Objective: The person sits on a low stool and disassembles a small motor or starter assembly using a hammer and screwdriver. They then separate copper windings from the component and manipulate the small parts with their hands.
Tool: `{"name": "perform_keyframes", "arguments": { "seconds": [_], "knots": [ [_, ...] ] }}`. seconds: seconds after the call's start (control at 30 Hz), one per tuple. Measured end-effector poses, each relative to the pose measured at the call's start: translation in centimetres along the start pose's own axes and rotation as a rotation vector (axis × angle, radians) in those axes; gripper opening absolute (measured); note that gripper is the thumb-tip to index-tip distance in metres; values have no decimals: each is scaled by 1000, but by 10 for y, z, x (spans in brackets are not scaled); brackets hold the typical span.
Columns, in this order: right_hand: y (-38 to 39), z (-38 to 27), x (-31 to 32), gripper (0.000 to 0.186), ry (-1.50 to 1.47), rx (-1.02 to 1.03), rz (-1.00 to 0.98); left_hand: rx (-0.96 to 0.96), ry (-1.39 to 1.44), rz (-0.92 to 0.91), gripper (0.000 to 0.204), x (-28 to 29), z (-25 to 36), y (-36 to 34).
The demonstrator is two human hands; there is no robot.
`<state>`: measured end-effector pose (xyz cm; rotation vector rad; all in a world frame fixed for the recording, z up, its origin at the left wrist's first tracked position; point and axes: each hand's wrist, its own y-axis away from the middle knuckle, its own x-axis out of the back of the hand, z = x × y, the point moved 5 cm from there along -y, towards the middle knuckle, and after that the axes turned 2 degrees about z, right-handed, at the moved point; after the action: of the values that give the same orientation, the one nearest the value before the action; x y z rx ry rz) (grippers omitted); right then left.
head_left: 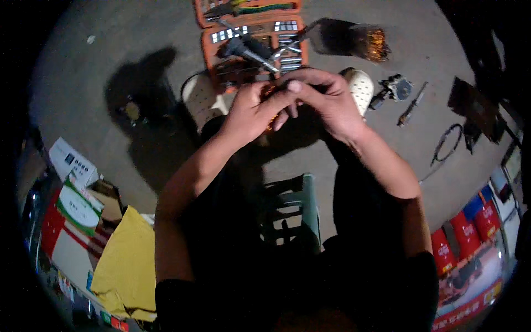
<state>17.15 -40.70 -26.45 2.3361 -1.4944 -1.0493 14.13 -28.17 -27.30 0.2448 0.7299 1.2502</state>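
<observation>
Sockets [290, 58] in orange case [207, 54]; left hand [249, 113], fingers round coppery part [271, 123]; right hand [336, 105], fingers' hold: cannot tell.

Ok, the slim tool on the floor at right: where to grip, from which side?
I'd take the slim tool near its middle, right hand coming from above and its right. It's thin and lies slanted along the floor, so pinch across its length; the chunky metal part sits close on its left.
</observation>
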Motion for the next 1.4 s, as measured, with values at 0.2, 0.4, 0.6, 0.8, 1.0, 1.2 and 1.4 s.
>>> {"name": "perform_keyframes", "arguments": {
  "seconds": [0.2,0.4,0.6,0.8,1.0,1.2,1.4],
  "knots": [
    [-2,-3,33,21,238,33,213,213,114,69,36,1,-21,-7],
    [29,-66,122,23,585,494,794,302,591,321,16,0,-4,-7],
    [42,-65,162,27,938,393,986,109,450,217,20,11,-9,-16],
    [29,-39,92,30,778,244,492,39,390,181,25,0,-3,-17],
    [11,-16,35,33,603,194,89,-46,237,169,35,-6,3,-14],
    [13,-22,29,25,425,33,120,-152,132,170,29,8,5,-15],
    [19,-25,30,22,481,151,210,-155,-161,199,20,14,8,-14]
  ]
}}
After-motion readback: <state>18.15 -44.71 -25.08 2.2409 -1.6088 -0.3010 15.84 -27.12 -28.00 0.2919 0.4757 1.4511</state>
